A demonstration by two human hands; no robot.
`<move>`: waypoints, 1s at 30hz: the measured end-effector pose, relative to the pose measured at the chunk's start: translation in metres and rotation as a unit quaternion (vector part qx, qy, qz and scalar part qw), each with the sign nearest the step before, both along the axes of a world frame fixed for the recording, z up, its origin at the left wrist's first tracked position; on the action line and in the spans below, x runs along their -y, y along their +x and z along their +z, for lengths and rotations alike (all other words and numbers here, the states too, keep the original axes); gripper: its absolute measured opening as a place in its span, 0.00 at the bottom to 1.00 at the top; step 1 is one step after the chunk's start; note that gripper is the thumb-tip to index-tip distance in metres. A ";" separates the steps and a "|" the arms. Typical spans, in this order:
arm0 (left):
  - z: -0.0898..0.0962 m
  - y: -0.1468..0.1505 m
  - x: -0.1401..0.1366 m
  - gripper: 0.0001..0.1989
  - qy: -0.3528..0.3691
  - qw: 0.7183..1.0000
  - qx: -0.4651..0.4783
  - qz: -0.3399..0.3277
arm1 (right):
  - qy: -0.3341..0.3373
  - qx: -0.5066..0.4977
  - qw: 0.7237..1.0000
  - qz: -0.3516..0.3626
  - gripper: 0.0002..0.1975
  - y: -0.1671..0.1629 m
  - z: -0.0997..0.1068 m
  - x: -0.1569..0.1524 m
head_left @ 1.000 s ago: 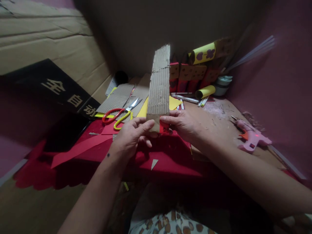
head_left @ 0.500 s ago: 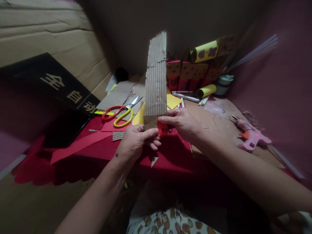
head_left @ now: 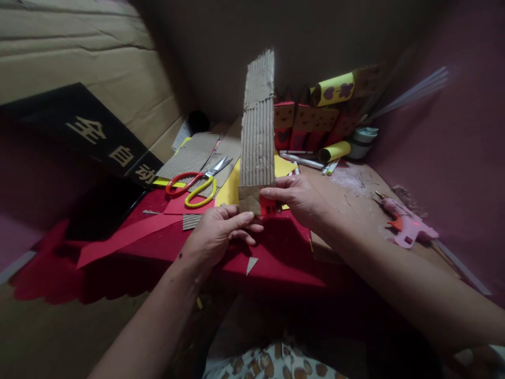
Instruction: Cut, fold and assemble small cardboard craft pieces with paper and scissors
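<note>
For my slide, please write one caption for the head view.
Left hand and right hand hold a cardboard strip by its near end, scissors to the left, glue gun to the right.

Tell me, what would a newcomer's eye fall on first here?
First, the cardboard strip in the middle, its near end held by the left hand and right hand. Next, the scissors with one red and one yellow handle, left of it. Then the pink glue gun, far right.

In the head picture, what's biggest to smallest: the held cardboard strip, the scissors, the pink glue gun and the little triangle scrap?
1. Cardboard strip
2. Scissors and pink glue gun: too alike to rank
3. Triangle scrap
</note>
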State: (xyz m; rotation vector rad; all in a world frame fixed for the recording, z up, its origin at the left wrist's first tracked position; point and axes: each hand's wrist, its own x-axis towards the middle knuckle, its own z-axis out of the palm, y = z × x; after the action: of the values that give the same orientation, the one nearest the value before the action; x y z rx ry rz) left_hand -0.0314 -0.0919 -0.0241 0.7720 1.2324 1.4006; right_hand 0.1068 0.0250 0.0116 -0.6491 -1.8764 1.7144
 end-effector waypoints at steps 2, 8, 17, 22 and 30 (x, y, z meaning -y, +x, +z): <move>0.001 -0.001 -0.004 0.11 0.011 1.000 0.005 -0.002 | 0.004 0.005 1.000 -0.002 0.09 0.001 -0.001 0.002; 0.007 0.007 -0.011 0.09 0.045 0.994 -0.030 0.095 | -0.037 -0.048 0.998 0.020 0.06 -0.001 -0.014 0.008; 0.013 0.010 -0.007 0.15 0.055 0.991 -0.108 0.064 | -0.049 -0.086 0.995 0.011 0.07 -0.001 -0.016 0.011; 0.011 0.012 -0.011 0.10 0.099 0.985 -0.074 0.117 | -0.047 -0.062 0.997 0.005 0.12 0.000 -0.014 0.016; 0.008 0.010 -0.011 0.09 0.108 0.976 -0.106 0.158 | -0.081 0.076 0.992 0.065 0.14 0.004 -0.016 0.020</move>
State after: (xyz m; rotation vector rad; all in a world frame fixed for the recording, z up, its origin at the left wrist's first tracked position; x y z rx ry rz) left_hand -0.0219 -0.0807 -0.0157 0.9233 1.4290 1.7692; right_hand 0.1111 0.0053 -0.0039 -0.7534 -1.9327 1.9655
